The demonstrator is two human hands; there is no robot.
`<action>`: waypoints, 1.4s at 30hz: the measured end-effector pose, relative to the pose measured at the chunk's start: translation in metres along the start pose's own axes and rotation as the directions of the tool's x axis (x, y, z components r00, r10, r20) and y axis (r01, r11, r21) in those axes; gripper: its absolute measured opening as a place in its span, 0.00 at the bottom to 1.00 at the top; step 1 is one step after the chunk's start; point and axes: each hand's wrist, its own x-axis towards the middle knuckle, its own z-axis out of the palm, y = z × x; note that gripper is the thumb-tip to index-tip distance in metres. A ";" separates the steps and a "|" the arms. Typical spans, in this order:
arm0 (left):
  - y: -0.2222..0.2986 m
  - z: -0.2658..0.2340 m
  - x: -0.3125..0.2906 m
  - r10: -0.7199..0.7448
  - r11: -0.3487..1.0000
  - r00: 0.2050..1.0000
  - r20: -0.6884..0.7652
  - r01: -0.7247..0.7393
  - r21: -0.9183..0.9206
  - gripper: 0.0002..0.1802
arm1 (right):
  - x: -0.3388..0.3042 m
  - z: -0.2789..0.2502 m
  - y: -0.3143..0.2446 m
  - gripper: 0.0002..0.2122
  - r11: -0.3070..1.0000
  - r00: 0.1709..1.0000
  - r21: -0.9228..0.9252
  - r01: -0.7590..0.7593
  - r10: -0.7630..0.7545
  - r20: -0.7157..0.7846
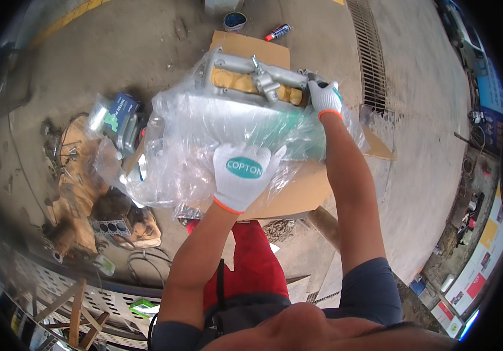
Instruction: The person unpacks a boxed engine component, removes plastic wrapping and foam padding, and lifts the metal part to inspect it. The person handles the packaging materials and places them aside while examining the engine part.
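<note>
A silvery metal engine casting [241, 65] with a yellowish-brown filling [234, 79] in its recess stands on cardboard, clear plastic film against its near side. A small metal fitting [265, 83] juts from its middle. My right hand [326, 97], in a white knitted glove with an orange cuff, curls its fingers round the dark right end of the casting. Nearer to me, my left hand [243, 172], gloved alike, rests on the crumpled clear plastic film [187, 134]. Its thumb is spread to the right; the fingertips are partly hidden beyond the back of the hand.
Flattened cardboard [301, 190] lies under the film. At left are a blue box [124, 108], a brown cloth [74, 196] with scattered metal parts, and an engine block [113, 227]. A spray can [278, 32] and tub [235, 21] are beyond; a floor grate [370, 58] runs at right.
</note>
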 end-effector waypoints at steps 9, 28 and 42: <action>0.008 -0.018 -0.012 -0.049 0.998 0.991 0.124 0.053 -0.026 0.25 | -0.040 -0.016 -0.002 0.35 1.000 0.998 -0.005 0.016 -0.016 0.058; 0.010 -0.016 -0.014 0.014 1.000 0.997 0.080 -0.014 0.003 0.22 | -0.038 -0.040 -0.001 0.32 0.976 0.957 -0.105 0.192 -0.163 0.241; 0.014 -0.013 -0.023 -0.079 0.995 0.972 0.222 0.065 0.070 0.28 | -0.064 -0.032 0.013 0.37 0.994 0.980 -0.004 0.109 -0.107 0.168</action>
